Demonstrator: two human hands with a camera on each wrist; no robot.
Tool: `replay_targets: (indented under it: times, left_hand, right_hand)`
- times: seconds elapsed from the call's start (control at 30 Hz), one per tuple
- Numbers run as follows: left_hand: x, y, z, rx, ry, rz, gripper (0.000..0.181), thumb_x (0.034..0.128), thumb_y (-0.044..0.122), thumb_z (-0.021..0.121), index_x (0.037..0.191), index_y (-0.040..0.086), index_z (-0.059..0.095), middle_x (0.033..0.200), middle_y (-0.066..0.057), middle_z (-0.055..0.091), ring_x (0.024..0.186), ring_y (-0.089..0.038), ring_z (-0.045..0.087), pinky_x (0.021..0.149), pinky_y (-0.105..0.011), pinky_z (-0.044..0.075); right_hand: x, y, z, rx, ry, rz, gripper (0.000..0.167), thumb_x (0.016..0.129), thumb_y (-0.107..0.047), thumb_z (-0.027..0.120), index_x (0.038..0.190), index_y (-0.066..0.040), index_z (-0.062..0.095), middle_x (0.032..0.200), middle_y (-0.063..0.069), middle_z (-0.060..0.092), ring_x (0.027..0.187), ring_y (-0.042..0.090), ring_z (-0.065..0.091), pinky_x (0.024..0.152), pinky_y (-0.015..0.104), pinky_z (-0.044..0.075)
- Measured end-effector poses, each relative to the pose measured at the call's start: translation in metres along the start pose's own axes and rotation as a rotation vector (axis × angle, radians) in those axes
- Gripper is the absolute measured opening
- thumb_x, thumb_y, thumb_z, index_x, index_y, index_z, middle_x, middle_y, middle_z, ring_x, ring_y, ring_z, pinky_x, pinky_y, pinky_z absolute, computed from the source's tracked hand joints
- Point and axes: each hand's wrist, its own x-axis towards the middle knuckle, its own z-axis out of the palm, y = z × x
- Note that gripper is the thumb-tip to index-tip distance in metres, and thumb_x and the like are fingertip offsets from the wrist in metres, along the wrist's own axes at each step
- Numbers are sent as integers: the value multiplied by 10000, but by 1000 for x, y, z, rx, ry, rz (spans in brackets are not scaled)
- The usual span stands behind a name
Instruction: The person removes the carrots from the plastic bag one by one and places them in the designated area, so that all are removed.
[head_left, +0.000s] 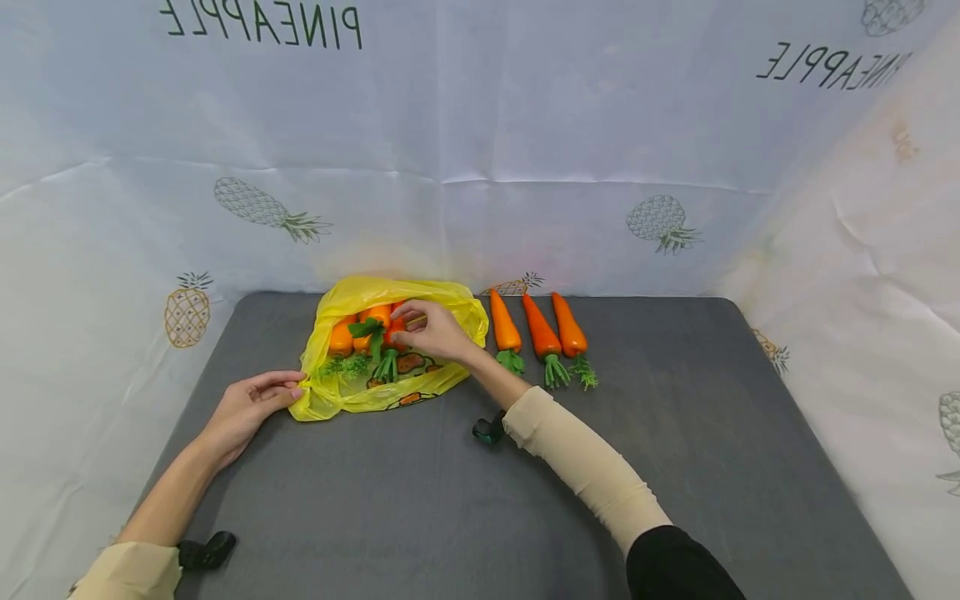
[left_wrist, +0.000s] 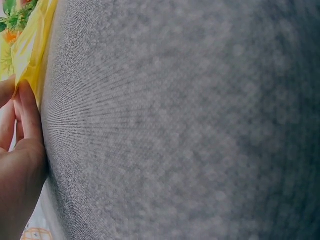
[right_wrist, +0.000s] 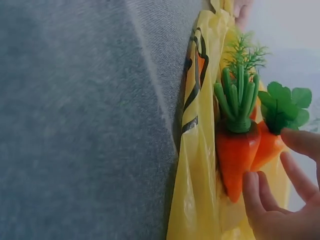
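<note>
A yellow plastic bag (head_left: 367, 289) lies on the grey table with its mouth spread toward the person. Inside are several orange carrots (head_left: 341, 337) with green tops. My left hand (head_left: 251, 408) pinches the bag's near left corner between thumb and fingers, as the left wrist view also shows. My right hand (head_left: 435, 332) reaches over the bag's mouth beside the carrots. In the right wrist view its fingers are spread and parted, close to a carrot with thick green stems (right_wrist: 237, 150) and a leafy-topped carrot (right_wrist: 269, 150); whether a fingertip touches either, I cannot tell.
Three carrots, a left one (head_left: 505, 329), a middle one (head_left: 542, 329) and a right one (head_left: 570, 329), lie side by side right of the bag, tops toward the person. A white pineapple-print curtain (head_left: 480, 225) hangs behind the dark grey table (head_left: 675, 417).
</note>
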Motion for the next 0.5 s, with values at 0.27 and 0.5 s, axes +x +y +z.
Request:
replay_targets:
  times: [0.27, 0.5]
  left_hand:
    - [1, 1, 1, 3, 4, -2, 486, 1069, 279, 724, 1443, -16, 629, 1061, 216, 759, 984, 66, 702, 872, -113, 576]
    - [-1, 1, 1, 3, -1, 4, 504, 1072, 268, 719, 1456, -41, 612, 1073, 211, 755, 991, 66, 698, 875, -104, 568]
  right_hand:
    - [12, -10, 6, -9, 78, 18, 362, 1043, -286, 752, 1359, -114, 717, 1422, 130, 702, 1247, 294, 704, 1028, 385, 607]
    - [24, -21, 14, -40, 85, 32, 352, 1052, -334, 734, 1349, -145, 727, 1426, 100, 709, 1222, 262, 713, 958, 351, 617]
